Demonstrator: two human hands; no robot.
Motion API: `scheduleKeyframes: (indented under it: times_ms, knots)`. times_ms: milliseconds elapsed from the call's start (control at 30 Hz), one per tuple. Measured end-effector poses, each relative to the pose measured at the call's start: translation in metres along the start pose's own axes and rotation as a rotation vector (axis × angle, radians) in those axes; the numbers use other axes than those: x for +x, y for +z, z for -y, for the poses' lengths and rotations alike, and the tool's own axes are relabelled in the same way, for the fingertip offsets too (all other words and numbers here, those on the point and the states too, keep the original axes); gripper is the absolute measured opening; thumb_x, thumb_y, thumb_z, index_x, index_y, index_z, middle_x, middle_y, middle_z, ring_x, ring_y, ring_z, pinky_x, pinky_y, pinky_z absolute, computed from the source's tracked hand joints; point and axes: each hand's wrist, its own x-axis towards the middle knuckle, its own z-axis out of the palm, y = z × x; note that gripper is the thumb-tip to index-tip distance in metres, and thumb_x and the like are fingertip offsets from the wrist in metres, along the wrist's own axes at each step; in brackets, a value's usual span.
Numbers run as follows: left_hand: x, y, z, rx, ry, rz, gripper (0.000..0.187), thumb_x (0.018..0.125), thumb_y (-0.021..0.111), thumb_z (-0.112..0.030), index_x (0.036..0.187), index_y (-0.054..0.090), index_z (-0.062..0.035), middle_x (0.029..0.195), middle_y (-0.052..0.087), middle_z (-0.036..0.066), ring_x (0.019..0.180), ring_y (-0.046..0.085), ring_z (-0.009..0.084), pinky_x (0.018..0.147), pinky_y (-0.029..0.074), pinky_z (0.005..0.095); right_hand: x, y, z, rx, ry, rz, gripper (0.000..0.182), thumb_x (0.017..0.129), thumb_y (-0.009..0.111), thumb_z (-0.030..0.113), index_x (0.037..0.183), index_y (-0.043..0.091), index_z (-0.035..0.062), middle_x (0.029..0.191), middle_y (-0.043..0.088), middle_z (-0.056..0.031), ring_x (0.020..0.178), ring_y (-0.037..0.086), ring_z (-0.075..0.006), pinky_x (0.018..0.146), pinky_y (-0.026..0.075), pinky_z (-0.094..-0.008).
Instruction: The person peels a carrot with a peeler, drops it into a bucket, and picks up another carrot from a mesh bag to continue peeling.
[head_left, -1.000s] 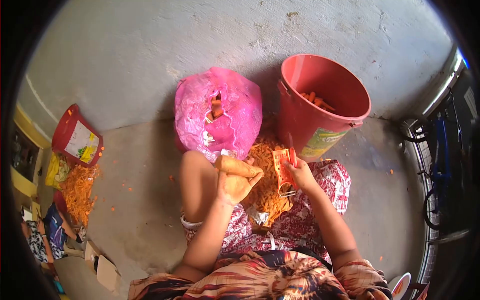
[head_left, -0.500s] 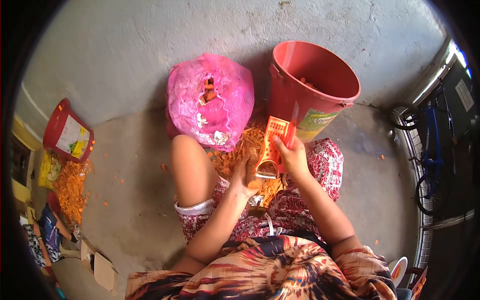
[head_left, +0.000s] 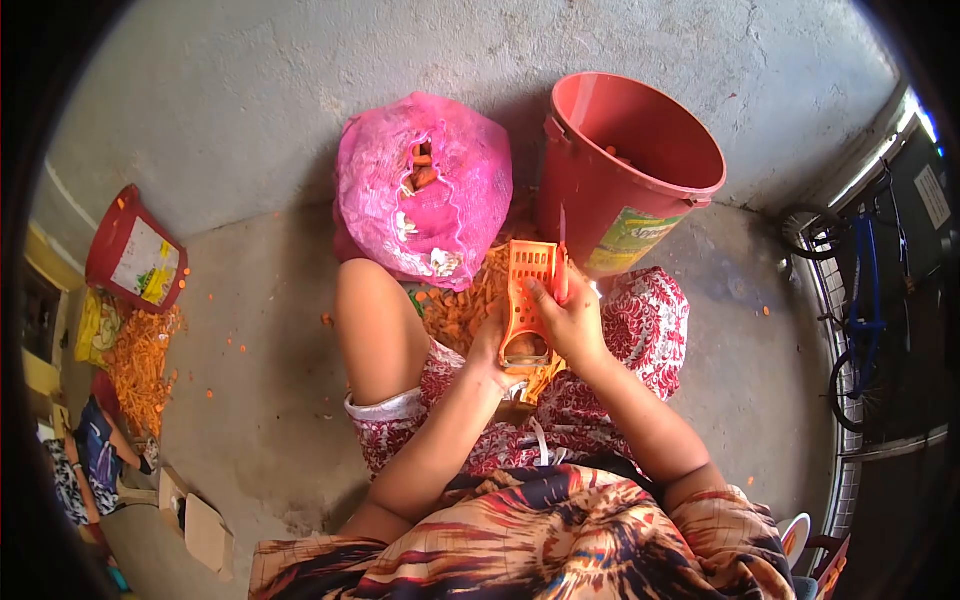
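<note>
My right hand (head_left: 575, 318) is closed round an orange peeler-grater (head_left: 531, 275) and what looks like a red-handled knife (head_left: 562, 262), its blade pointing up. The peeler's blade end lies over a carrot (head_left: 524, 348), which my left hand (head_left: 490, 345) holds from the left side. Most of the carrot is hidden behind the peeler. Below and behind the hands, orange peelings (head_left: 465, 312) are heaped between my knees.
A pink mesh sack (head_left: 470, 185) with carrots inside leans by the wall, beside a large red bucket (head_left: 600, 205). At left are a smaller red bucket (head_left: 112, 240), more peelings (head_left: 140, 370) and a partly visible person (head_left: 100, 445). A blue bicycle (head_left: 865, 300) stands right.
The peeler has moved slightly left and down, and now covers more of the carrot. The knife blade has turned upright into view beside it.
</note>
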Motion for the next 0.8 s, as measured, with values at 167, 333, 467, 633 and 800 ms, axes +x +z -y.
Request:
scheduleKeyframes:
  times_ms: [167, 333, 467, 633, 800]
  knots:
    - [-0.010, -0.003, -0.004, 0.144, -0.094, 0.141, 0.036, 0.086, 0.041, -0.035, 0.100, 0.049, -0.0037, 0.084, 0.057, 0.008, 0.074, 0.058, 0.0181, 0.057, 0.051, 0.0301, 0.020, -0.011, -0.021, -0.056, -0.018, -0.108, 0.009, 0.078, 0.056, 0.010, 0.079, 0.054, 0.0015, 0.063, 0.054, -0.0028, 0.057, 0.049, -0.0069, 0.051, 0.040, -0.0225]
    - [-0.028, 0.015, 0.006, 0.197, -0.202, 0.088, 0.042, 0.087, 0.034, -0.043, 0.100, 0.047, -0.0049, 0.078, 0.053, 0.008, 0.068, 0.054, 0.0172, 0.049, 0.047, 0.0305, 0.097, -0.055, -0.038, 0.297, 0.030, -0.519, 0.009, 0.081, 0.053, 0.012, 0.080, 0.053, 0.0035, 0.061, 0.053, -0.0009, 0.048, 0.047, -0.0053, 0.044, 0.039, -0.0204]
    - [-0.014, 0.011, -0.003, 0.030, -0.128, 0.083, 0.041, 0.086, 0.038, -0.043, 0.096, 0.047, -0.0043, 0.075, 0.049, 0.006, 0.067, 0.051, 0.0160, 0.052, 0.046, 0.0281, 0.062, -0.038, -0.008, 0.311, 0.120, -0.159, 0.014, 0.081, 0.055, 0.016, 0.085, 0.054, 0.0024, 0.063, 0.055, -0.0015, 0.049, 0.048, -0.0059, 0.045, 0.041, -0.0204]
    - [-0.008, 0.011, -0.010, 0.173, 0.050, -0.013, 0.029, 0.086, 0.042, -0.031, 0.099, 0.051, -0.0061, 0.086, 0.058, 0.007, 0.071, 0.058, 0.0134, 0.060, 0.050, 0.0259, 0.010, -0.007, 0.016, 0.075, -0.006, 0.053, 0.017, 0.078, 0.058, 0.011, 0.089, 0.054, -0.0007, 0.069, 0.058, -0.0035, 0.061, 0.051, -0.0080, 0.055, 0.043, -0.0242]
    - [-0.006, 0.008, -0.010, 0.208, 0.048, -0.002, 0.028, 0.085, 0.044, -0.028, 0.100, 0.050, -0.0050, 0.089, 0.057, 0.007, 0.076, 0.058, 0.0150, 0.062, 0.050, 0.0266, -0.001, 0.002, 0.003, 0.069, 0.016, 0.084, 0.015, 0.078, 0.058, 0.012, 0.082, 0.053, -0.0011, 0.062, 0.054, -0.0082, 0.058, 0.050, -0.0090, 0.052, 0.042, -0.0270]
